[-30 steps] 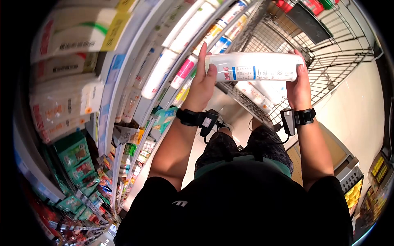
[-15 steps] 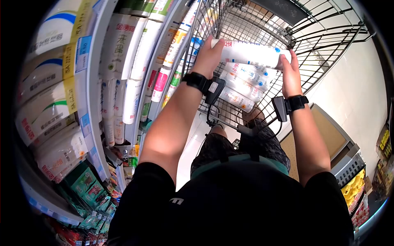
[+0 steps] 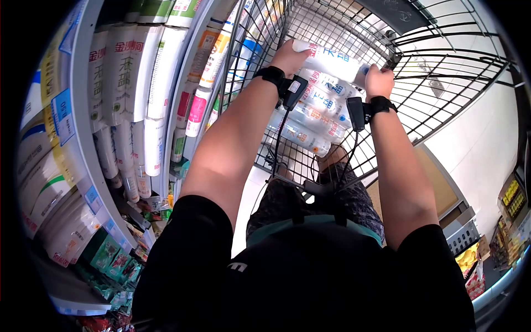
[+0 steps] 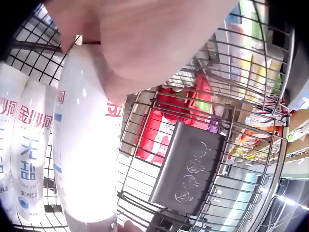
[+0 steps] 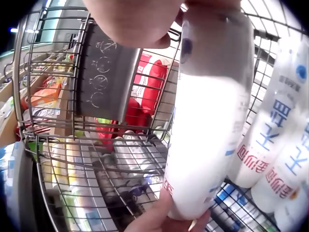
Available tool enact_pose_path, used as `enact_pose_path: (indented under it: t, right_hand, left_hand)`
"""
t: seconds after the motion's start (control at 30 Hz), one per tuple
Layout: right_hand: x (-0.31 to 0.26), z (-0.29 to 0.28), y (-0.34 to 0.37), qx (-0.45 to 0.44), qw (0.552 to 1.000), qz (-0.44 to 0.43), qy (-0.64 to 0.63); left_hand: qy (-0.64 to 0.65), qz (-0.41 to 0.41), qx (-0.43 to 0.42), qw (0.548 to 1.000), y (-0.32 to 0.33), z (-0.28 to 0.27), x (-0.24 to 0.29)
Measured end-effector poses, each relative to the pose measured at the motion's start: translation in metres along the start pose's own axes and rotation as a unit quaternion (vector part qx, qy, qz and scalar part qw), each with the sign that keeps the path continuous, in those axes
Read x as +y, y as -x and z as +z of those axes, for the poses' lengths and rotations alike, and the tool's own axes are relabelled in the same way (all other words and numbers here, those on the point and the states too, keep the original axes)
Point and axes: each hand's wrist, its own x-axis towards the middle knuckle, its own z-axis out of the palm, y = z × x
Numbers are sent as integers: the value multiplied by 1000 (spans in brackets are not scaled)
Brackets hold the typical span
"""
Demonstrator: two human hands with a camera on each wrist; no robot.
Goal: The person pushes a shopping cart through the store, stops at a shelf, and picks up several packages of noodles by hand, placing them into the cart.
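Your left hand (image 3: 291, 57) grips one end of a white cylindrical pack (image 3: 336, 61), fingers curled round it; your right hand (image 3: 379, 81) grips the opposite end the same way. Pack lies lengthwise between your hands, slightly slanted, red and blue print facing up, inside the wire cart (image 3: 315, 25). Just beside it, on the side nearer your body: a row of similar white packs (image 3: 315, 119) lying parallel. Cannot tell whether the held one touches the cart's bottom. Dark panel (image 4: 188, 166) on the cart's wirework, red packages (image 4: 157, 130) visible past it. To your left, shelf packs (image 3: 124, 72) stand in rows, blue price tag (image 3: 62, 116) on the shelf edge (image 3: 83, 61).
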Motion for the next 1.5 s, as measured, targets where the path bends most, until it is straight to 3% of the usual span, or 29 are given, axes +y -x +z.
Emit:
enact_pose_path:
  t: [0.07,0.13,0.2,0.27,0.37,0.53,0.6,0.67,0.73,0.77,0.8,0.83,0.87,0.9,0.93,0.97,1.0,1.03,1.07,1.13,1.2,1.33,1.4,1.5]
  right_hand:
    - [8,4,-12,-25,999,11,-30]
    - [20,11,-24,-40,997,48,-50]
    - [26,16,-26,-45,996,69,-34]
    - [26,17,-17,8,995,96,-17]
    - [41,26,-20,-8,994,108,2]
    - [39,30,-9,28,991,126,37]
    - [17,10,1,-68,994,73,41]
    - [28,18,-5,-69,994,51,65]
    - [30,26,-7,-118,976,-20,184]
    - [77,55,-33,-64,985,20,161]
    - [77,56,-36,-87,981,53,167]
    - [98,66,-59,-145,943,-11,300]
    - [129,73,-82,-234,885,-168,365]
    - [133,73,-90,-255,879,-199,351]
    - [171,89,-120,-216,921,-157,283]
    - [122,68,-87,-128,953,-59,266]
    - [87,45,-65,-169,971,-58,161]
    - [78,39,-62,-199,976,-64,60]
    - [71,35,-62,-223,972,-65,-38]
    - [47,29,-44,-189,958,-78,-200]
    - [-3,-4,0,-223,941,-60,-247]
    - [-73,-50,79,-205,896,-182,-351]
    - [-113,-69,140,-207,882,-248,-343]
    - [-144,-69,211,-244,850,-338,-321]
  left_hand:
    - [-34,3,57,998,-15,11,-8]
    - [-29,16,54,998,-29,20,-20]
    - [-139,110,68,982,-51,30,-42]
    - [-149,109,58,981,-54,38,-43]
    - [-229,106,86,964,-49,47,-42]
    - [-195,104,82,972,-57,53,-64]
    - [-204,87,78,972,-54,54,-59]
    - [-235,53,51,969,-47,56,-50]
    - [-239,92,80,963,-54,59,-66]
    - [-262,99,90,956,-54,60,-69]
    - [-215,113,38,969,-84,65,-103]
    - [-227,69,77,968,-56,65,-76]
    - [-247,51,100,962,-54,71,-76]
    - [-304,90,178,932,-67,91,-99]
    - [-494,73,87,862,-56,90,-75]
    - [-458,78,31,885,-40,87,-55]
    - [-406,152,121,893,-15,92,-47]
    - [-320,168,137,922,12,88,-31]
    - [-228,187,146,944,40,81,-12]
    - [-141,225,134,955,84,65,8]
    - [-74,239,124,960,135,36,26]
    - [-9,370,189,909,221,-33,24]
    - [-16,382,246,891,261,-76,1]
    - [-139,351,401,834,311,-143,-51]
